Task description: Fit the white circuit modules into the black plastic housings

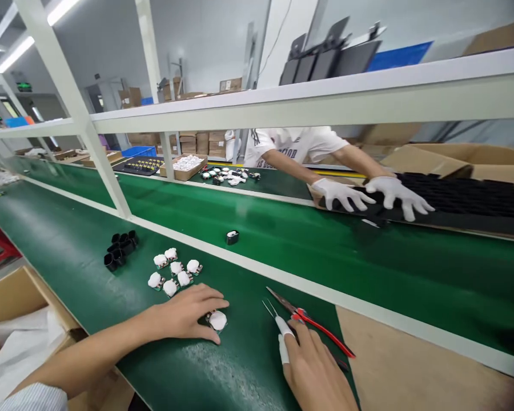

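My left hand [192, 314] reaches over the bench with thumb and fingers apart around a small circuit board with a white round top [217, 321]; whether it touches the board is hard to tell. Tweezers [270, 309] are held in my right hand [314, 365], their two thin tips apart and pointing away from me. White covering shows where fingers and tweezers meet. Right beside them lie red-handled pliers [321, 328], partly behind my right hand. Several similar white-topped boards [176, 268] are grouped beyond my left hand.
Black plastic housings [120, 249] stand on the green bench [81, 268] at left. One black part [232, 237] sits on the green belt [278, 228]. Across it, a co-worker's gloved hands [346, 194] are over a box of black parts. A shelf beam [282, 108] crosses above.
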Motion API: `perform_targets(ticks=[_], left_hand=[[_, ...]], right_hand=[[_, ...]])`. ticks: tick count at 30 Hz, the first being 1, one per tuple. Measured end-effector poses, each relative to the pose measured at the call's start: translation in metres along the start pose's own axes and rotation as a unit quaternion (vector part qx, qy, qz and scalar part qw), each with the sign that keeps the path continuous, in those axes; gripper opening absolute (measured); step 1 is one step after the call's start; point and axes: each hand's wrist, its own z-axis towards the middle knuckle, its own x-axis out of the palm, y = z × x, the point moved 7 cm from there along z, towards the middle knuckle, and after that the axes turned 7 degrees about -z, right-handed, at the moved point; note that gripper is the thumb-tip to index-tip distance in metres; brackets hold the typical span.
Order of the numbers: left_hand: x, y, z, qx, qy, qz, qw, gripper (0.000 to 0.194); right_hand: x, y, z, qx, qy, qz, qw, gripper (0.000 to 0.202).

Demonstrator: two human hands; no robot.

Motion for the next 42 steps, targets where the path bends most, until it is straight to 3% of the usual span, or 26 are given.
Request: perform_targets(ticks=[2, 3, 5, 7, 8, 11, 15, 18, 21, 25, 27, 29, 30, 32, 34, 36, 37, 39, 42], left_hand=[[-0.038, 0.013, -0.034, -0.047, -0.090, 0.037, 0.994, 0.066], [-0.064, 0.024, -0.056, -0.075, -0.150, 0.077, 0.983, 0.054], [-0.113, 0.053, -0.107, -0.147, -0.250, 0.190, 0.938, 0.035], [-0.149, 0.080, -0.157, -0.202, -0.299, 0.295, 0.885, 0.034], [-0.159, 0.094, -0.177, -0.225, -0.291, 0.327, 0.870, 0.038], [-0.167, 0.118, -0.217, -0.261, -0.259, 0.357, 0.859, 0.044], [-0.163, 0.119, -0.232, -0.293, -0.271, 0.342, 0.851, 0.043], [-0.162, 0.122, -0.233, -0.313, -0.285, 0.325, 0.846, 0.043], [-0.163, 0.137, -0.239, -0.353, -0.294, 0.282, 0.842, 0.044], [-0.167, 0.148, -0.247, -0.417, -0.307, 0.284, 0.807, 0.045], [-0.169, 0.136, -0.243, -0.424, -0.320, 0.310, 0.789, 0.042], [-0.169, 0.107, -0.227, -0.388, -0.361, 0.331, 0.781, 0.038], [-0.165, 0.090, -0.214, -0.353, -0.386, 0.326, 0.788, 0.035], [-0.145, 0.058, -0.178, -0.262, -0.403, 0.258, 0.838, 0.029], [-0.105, 0.037, -0.128, -0.181, -0.329, 0.101, 0.921, 0.031], [-0.056, 0.025, -0.079, -0.155, -0.189, 0.011, 0.970, 0.047], [-0.034, 0.019, -0.058, -0.134, -0.131, -0.025, 0.982, 0.049], [-0.002, 0.010, -0.026, -0.091, -0.071, -0.073, 0.991, 0.051], [0.020, 0.011, -0.002, -0.058, -0.049, -0.102, 0.992, 0.053]], right_hand=[[-0.009, 0.000, 0.005, 0.018, -0.003, 0.046, 0.999, 0.029], [-0.014, 0.003, 0.008, 0.026, -0.005, 0.074, 0.997, 0.027], [-0.023, 0.012, 0.017, 0.032, -0.006, 0.137, 0.990, 0.029], [-0.031, 0.026, 0.027, 0.021, -0.005, 0.197, 0.980, 0.032], [-0.033, 0.036, 0.032, 0.010, 0.003, 0.217, 0.976, 0.033], [-0.033, 0.066, 0.046, -0.037, 0.057, 0.241, 0.968, 0.038], [-0.025, 0.093, 0.058, -0.075, 0.109, 0.216, 0.967, 0.020], [-0.020, 0.095, 0.058, -0.076, 0.115, 0.218, 0.966, 0.010], [-0.018, 0.087, 0.051, -0.064, 0.111, 0.230, 0.965, 0.029], [-0.020, 0.079, 0.036, -0.073, 0.099, 0.185, 0.975, 0.037], [-0.018, 0.077, 0.030, -0.069, 0.100, 0.166, 0.979, 0.033], [-0.016, 0.076, 0.028, -0.062, 0.102, 0.177, 0.977, 0.034], [-0.016, 0.076, 0.028, -0.057, 0.100, 0.192, 0.975, 0.036], [-0.017, 0.074, 0.031, -0.045, 0.089, 0.227, 0.969, 0.040], [-0.020, 0.070, 0.035, -0.024, 0.071, 0.262, 0.962, 0.042], [-0.025, 0.064, 0.038, 0.000, 0.051, 0.283, 0.958, 0.042], [-0.028, 0.059, 0.039, 0.010, 0.043, 0.287, 0.957, 0.042], [-0.033, 0.049, 0.039, 0.032, 0.025, 0.284, 0.958, 0.039], [-0.041, 0.032, 0.039, 0.062, -0.006, 0.280, 0.958, 0.040]])
